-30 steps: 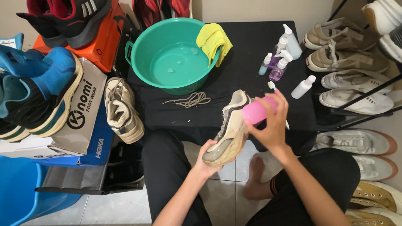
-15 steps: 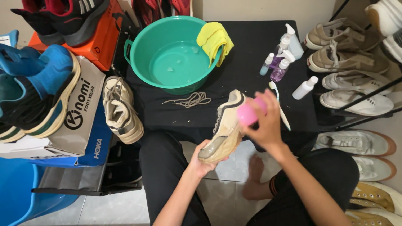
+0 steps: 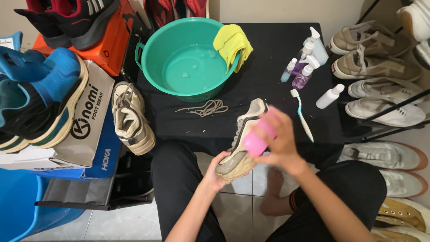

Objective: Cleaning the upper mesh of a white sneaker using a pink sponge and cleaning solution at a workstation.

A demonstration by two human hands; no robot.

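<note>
Black-topped low table point(image 3: 268, 67) with shoes stacked on both sides. Green basin point(image 3: 188, 58) with water sits on it, yellow cloth point(image 3: 232, 42) draped over the rim; loose laces point(image 3: 204, 108), a toothbrush point(image 3: 302, 114) and small bottles point(image 3: 309, 62) lie nearby. Left hand point(image 3: 214, 175) cups the heel of a beige sneaker point(image 3: 242, 139) from below — held over the lap at the table's front edge. Right hand point(image 3: 280, 143) is clamped on a pink brush point(image 3: 259, 138), pressed against the sneaker's side.

R hand point(image 3: 280, 141) blurred; pink brush point(image 3: 260, 136) partly hidden; sneaker point(image 3: 242, 143) heel behind L hand point(image 3: 214, 175).
</note>
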